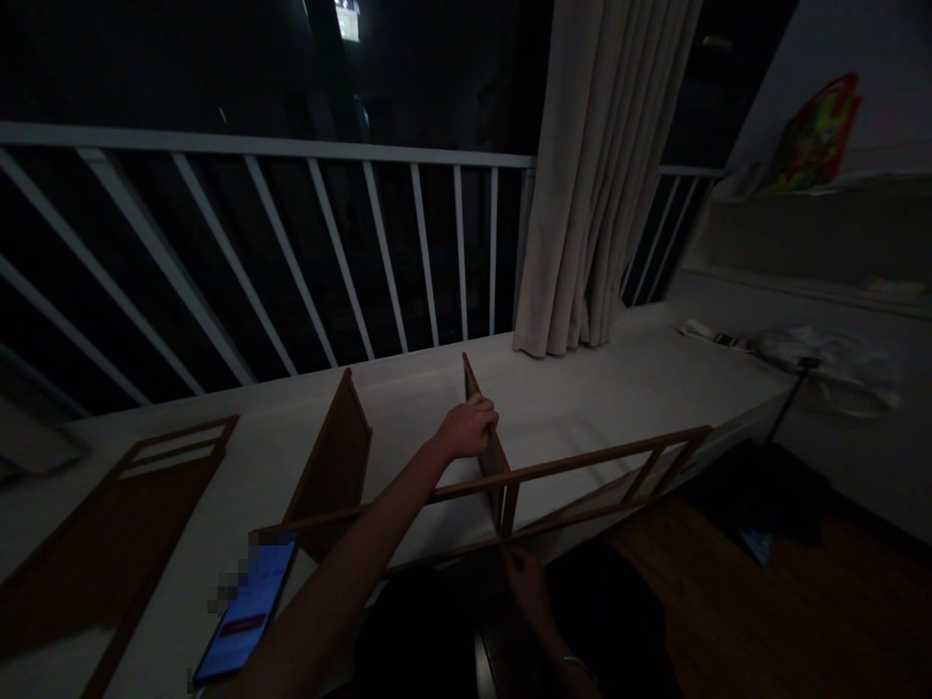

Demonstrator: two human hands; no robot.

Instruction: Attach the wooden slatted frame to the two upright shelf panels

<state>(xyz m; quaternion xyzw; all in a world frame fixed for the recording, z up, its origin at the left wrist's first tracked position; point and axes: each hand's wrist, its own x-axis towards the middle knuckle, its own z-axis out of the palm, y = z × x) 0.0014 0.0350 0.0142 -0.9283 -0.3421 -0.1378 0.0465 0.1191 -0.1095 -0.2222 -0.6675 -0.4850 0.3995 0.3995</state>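
A partly assembled brown wooden frame (597,464), with long rails and upright boards, stands on the white ledge in the dim light. My left hand (470,425) reaches over the near rail. Its fingers are wrapped round the edge of the middle wooden board (497,466), which stands across the frame. Lower down, my right hand (525,578) is at the bottom rail, just under the joint with that board. Its fingers are bent together in a pinch, and what they hold, if anything, is too dark to see. Another upright wooden board (336,451) stands to the left.
A lit phone (248,612) lies at the lower left, beside a flat wooden panel (109,544) with slats. Behind the ledge (575,403) run a white railing (320,150) and a beige curtain (589,175). Plastic bags (830,359) lie at the right end.
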